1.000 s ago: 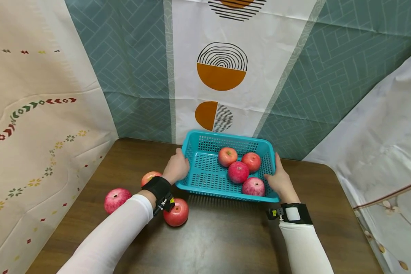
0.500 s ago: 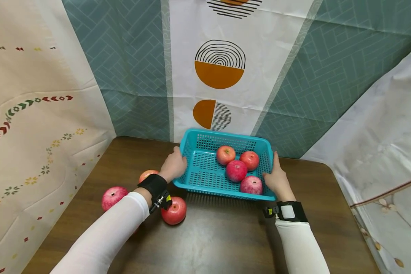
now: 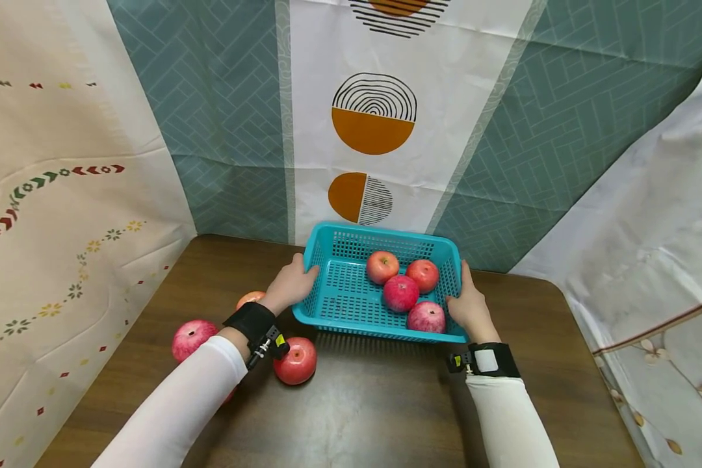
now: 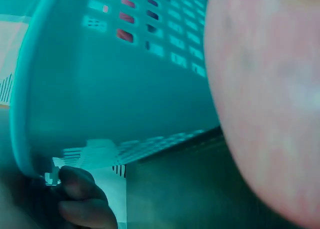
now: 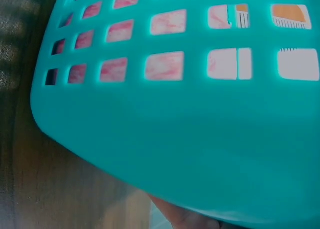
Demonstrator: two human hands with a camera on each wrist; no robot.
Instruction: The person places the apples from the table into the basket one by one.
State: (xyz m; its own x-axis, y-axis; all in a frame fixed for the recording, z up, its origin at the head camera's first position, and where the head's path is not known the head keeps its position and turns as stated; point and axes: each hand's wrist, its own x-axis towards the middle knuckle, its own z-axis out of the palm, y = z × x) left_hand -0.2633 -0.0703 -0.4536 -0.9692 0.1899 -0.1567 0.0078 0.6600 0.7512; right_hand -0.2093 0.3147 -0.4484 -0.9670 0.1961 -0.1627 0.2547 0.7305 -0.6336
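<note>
A turquoise plastic basket [image 3: 342, 286] with lattice sides stands at the back of the table, several red apples [image 3: 400, 292] in its right half. My left hand [image 3: 289, 284] grips its left end; in the left wrist view the fingers [image 4: 85, 194] curl by the rim. At the opposite end my right hand [image 3: 471, 309] holds the rim, thumb toward the inside. The right wrist view is mostly filled by the basket wall [image 5: 150, 124], with part of a finger [image 5: 182, 216] below it. A large apple [image 4: 270, 89] fills the right of the left wrist view.
Outside the basket, one red apple [image 3: 295, 361] lies beside the left wrist and a pinkish one [image 3: 192, 339] farther left. Another apple [image 3: 249, 298] is partly hidden behind the left wrist. A patterned curtain [image 3: 374, 130] hangs right behind the wooden table [image 3: 386, 403].
The head view has shifted slightly, carrying the whole scene a little left. Both hands keep their hold on the basket's ends, and the apples inside keep their arrangement.
</note>
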